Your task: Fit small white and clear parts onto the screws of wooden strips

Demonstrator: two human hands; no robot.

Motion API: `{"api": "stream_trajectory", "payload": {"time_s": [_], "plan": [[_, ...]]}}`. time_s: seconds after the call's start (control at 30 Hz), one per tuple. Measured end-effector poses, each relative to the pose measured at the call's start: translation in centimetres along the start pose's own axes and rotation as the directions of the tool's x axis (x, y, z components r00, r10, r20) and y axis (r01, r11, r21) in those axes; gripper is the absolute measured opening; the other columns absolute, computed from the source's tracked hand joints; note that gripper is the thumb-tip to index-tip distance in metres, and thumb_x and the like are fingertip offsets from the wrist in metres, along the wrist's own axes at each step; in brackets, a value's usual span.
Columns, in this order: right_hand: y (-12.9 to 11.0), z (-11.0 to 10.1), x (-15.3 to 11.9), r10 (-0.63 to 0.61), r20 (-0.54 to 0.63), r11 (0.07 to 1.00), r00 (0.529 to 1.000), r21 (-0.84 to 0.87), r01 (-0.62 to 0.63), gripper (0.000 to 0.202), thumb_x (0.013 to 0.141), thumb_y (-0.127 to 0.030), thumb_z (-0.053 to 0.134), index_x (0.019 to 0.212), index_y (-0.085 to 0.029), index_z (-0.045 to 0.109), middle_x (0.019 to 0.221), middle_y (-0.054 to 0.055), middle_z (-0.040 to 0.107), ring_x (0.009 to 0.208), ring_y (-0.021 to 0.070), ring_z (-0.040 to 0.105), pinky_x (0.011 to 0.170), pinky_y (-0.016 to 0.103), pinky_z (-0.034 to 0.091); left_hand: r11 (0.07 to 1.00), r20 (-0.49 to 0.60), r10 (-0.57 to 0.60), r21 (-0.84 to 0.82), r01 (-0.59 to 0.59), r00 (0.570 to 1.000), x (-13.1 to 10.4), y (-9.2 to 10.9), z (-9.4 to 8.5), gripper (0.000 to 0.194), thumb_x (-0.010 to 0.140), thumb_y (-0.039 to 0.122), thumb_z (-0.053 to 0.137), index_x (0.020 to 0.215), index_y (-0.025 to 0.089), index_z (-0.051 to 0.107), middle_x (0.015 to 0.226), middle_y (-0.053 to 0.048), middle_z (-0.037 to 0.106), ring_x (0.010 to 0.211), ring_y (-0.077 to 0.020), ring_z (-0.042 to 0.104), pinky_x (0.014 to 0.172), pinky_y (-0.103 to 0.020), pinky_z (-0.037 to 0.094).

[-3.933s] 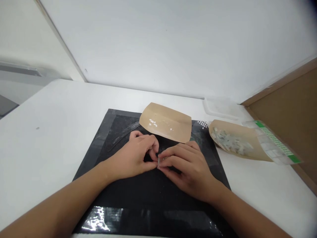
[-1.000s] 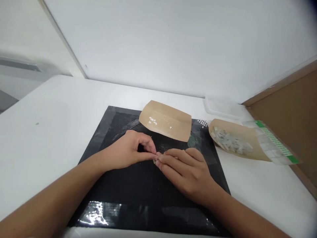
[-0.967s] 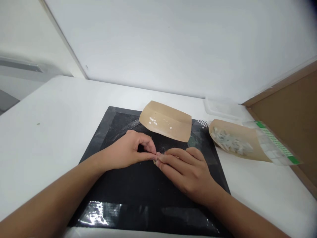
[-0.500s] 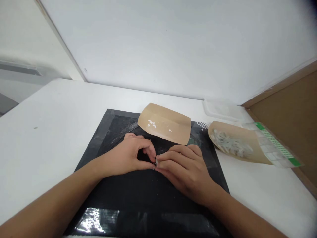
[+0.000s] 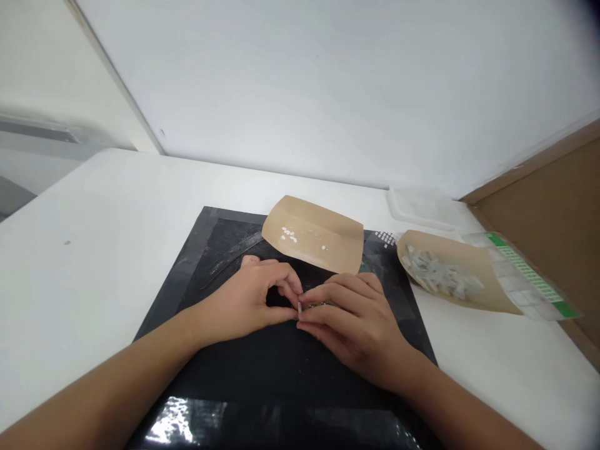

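Over the black mat [image 5: 262,375], my left hand [image 5: 255,294] and my right hand [image 5: 354,315] meet at the fingertips. Between them is a small whitish, translucent piece [image 5: 300,307], too small to name. The left thumb and index finger pinch it from the left. My right fingers press against it from the other side, closed, and they hide part of it. Just beyond the hands, a brown paper tray [image 5: 323,228] holds several tiny white bits [image 5: 289,234].
To the right, a second brown paper tray [image 5: 487,294] holds a heap of translucent pieces [image 5: 440,274]. A clear strip with a green-printed edge [image 5: 529,269] lies across its end. A clear plastic lid or box [image 5: 422,208] stands behind, near the wall [image 5: 328,94].
The small piece shows more upright between my fingertips, and the fingers of my right hand have spread a little. Both hands stay in nearly the same place.
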State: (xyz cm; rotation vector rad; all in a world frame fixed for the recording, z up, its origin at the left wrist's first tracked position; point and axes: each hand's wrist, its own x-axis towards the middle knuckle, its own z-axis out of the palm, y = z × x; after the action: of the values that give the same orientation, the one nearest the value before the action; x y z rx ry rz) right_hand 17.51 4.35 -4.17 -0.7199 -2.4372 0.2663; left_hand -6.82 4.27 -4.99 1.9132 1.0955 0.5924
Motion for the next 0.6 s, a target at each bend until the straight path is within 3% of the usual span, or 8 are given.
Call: {"api": "stream_trajectory", "payload": {"time_s": [0.3, 0.6], "plan": [[-0.06, -0.15, 0.19, 0.034, 0.006, 0.995, 0.999, 0.094, -0.034, 0.006, 0.096, -0.024, 0.077, 0.097, -0.023, 0.072, 0.101, -0.005, 0.081, 0.092, 0.0138, 0.07, 0.083, 0.036, 0.038, 0.999, 0.005, -0.001, 0.044, 0.001, 1.0, 0.08, 0.27, -0.08, 0.022, 0.09, 0.03, 0.08, 0.1, 0.024, 0.061, 0.094, 0.01, 0.083, 0.1, -0.0193, 0.072, 0.097, -0.039, 0.025], [-0.03, -0.56, 0.41, 0.067, 0.013, 0.994, 0.998, 0.082, -0.068, 0.006, 0.097, -0.02, 0.074, 0.096, -0.023, 0.069, 0.095, -0.004, 0.081, 0.088, 0.0154, 0.07, 0.082, 0.037, 0.036, 0.999, 0.012, -0.017, 0.043, 0.017, 1.0, 0.01, 0.52, -0.22, 0.022, 0.089, 0.029, 0.082, 0.099, 0.025, 0.063, 0.093, 0.012, 0.082, 0.099, -0.0178, 0.071, 0.097, -0.037, 0.025]]}}
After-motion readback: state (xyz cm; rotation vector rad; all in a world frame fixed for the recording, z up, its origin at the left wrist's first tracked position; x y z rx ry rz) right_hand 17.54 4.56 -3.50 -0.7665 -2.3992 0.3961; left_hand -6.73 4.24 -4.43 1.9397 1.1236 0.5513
